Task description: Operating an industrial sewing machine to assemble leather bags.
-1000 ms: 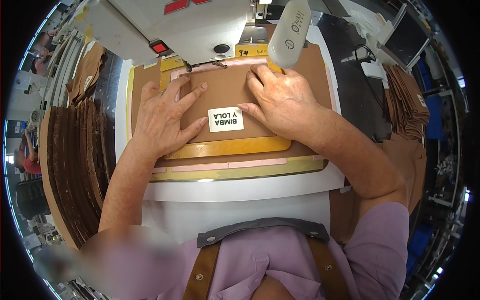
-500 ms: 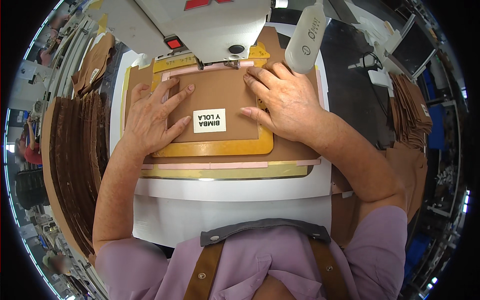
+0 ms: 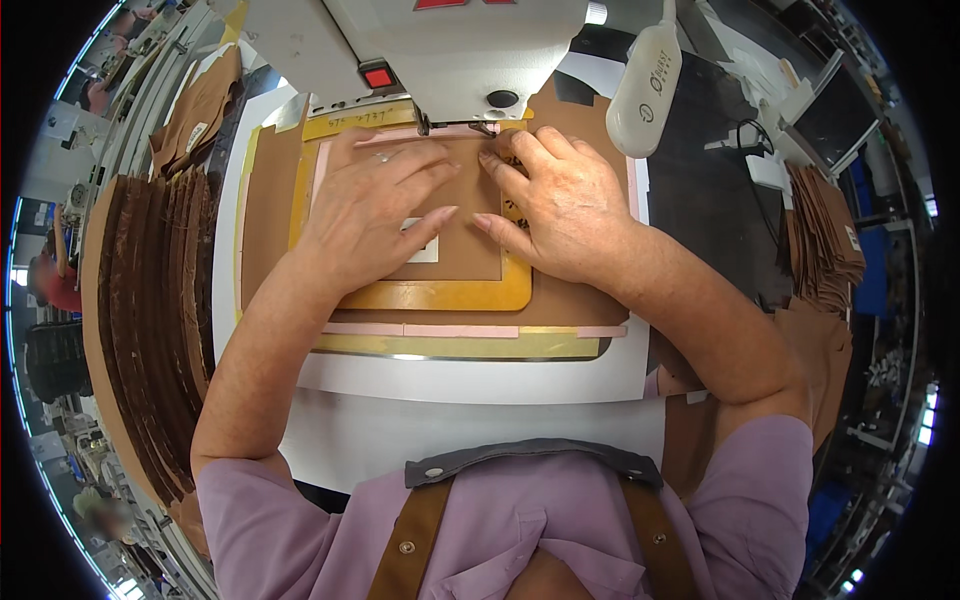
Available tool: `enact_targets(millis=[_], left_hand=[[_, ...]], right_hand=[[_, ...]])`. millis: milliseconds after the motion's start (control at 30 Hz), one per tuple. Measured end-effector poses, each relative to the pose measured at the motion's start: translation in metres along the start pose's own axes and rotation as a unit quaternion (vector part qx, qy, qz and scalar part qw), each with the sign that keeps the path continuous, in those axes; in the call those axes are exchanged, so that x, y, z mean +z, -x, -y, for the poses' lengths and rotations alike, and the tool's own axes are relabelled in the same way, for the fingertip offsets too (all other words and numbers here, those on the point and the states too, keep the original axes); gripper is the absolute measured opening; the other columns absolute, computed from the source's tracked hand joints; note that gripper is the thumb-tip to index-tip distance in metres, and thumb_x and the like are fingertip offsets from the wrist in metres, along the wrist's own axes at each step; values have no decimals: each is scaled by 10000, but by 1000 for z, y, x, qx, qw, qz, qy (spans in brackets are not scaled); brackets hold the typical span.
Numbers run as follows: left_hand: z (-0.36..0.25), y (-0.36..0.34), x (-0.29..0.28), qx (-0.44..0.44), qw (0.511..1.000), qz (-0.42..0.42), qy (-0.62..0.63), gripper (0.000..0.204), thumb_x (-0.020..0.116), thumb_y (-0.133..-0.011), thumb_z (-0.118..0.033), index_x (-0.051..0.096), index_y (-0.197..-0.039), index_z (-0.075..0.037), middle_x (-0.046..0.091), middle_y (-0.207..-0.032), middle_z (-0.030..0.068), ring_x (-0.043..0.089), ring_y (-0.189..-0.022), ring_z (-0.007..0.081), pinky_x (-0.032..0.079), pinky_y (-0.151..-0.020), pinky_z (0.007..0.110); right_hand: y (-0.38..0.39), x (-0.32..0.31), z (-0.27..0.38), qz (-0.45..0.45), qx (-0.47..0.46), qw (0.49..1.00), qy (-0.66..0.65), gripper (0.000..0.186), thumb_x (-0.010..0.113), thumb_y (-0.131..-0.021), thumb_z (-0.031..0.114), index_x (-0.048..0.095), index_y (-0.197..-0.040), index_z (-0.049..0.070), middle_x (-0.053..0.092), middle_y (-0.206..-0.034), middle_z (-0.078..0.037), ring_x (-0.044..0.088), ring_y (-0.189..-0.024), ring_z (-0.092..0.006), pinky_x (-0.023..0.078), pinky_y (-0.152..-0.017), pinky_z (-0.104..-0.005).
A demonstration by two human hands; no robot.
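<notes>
A brown panel [image 3: 465,215] lies inside a yellow frame template [image 3: 440,295], on a larger brown sheet [image 3: 560,300]. My left hand [image 3: 375,210] rests on the panel with fingers stretched out, partly covering a small white label [image 3: 428,250]. On the frame's right side lies my right hand [image 3: 565,195], fingers spread and lightly bent, holding nothing. The two thumbs point at each other, apart. Just beyond the fingertips, the presser area of a white sewing machine [image 3: 490,55] meets the frame's far edge, where a pink strip [image 3: 400,133] shows.
Stacked brown pieces [image 3: 160,300] stand at the left, with another brown stack [image 3: 825,235] at the right. A white handheld-shaped device [image 3: 645,90] hangs beside the machine head. White sheets [image 3: 480,380] lie under the work; a dark tabletop [image 3: 700,200] extends rightward.
The frame and panel have shifted slightly left and toward the far side under the machine. My left hand has slid right, now over part of the label. My right hand moved slightly left relative to the machine.
</notes>
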State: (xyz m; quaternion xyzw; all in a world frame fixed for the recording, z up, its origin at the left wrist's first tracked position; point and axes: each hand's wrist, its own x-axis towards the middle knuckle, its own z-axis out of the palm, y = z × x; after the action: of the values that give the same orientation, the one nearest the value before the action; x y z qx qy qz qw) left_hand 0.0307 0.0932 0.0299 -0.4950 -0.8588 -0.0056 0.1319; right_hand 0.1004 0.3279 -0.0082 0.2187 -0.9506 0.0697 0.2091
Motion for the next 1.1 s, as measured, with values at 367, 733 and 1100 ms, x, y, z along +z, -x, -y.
enact_targets(millis=[367,733,1100], left_hand=[[1,-12,30,6,991,15,133,538,630,-912,-309,580,-1414,-122,548,-1491,38,470,-1379,261,302,-1136,534],[2,-4,26,17,997,1,71,708,654,-845,-483,547,-1448,-127,527,-1508,41,470,-1370,256,306,-1122,520],[-6,11,20,20,987,-71,140,355,758,-844,-297,735,-1141,-104,691,-1262,24,608,-1225,198,310,-1146,509]], right_hand=[[15,-20,8,-16,-65,991,-117,420,775,-834,332,688,-1129,47,628,-1200,-107,611,-1089,-256,482,-1080,-498],[22,-23,33,-9,-168,982,-88,382,771,-771,414,679,-975,105,643,-1133,-56,634,-1119,-227,437,-1127,-531],[21,-17,46,-47,-131,987,-86,258,753,-735,256,685,-894,65,645,-984,-60,634,-890,-186,560,-783,-324]])
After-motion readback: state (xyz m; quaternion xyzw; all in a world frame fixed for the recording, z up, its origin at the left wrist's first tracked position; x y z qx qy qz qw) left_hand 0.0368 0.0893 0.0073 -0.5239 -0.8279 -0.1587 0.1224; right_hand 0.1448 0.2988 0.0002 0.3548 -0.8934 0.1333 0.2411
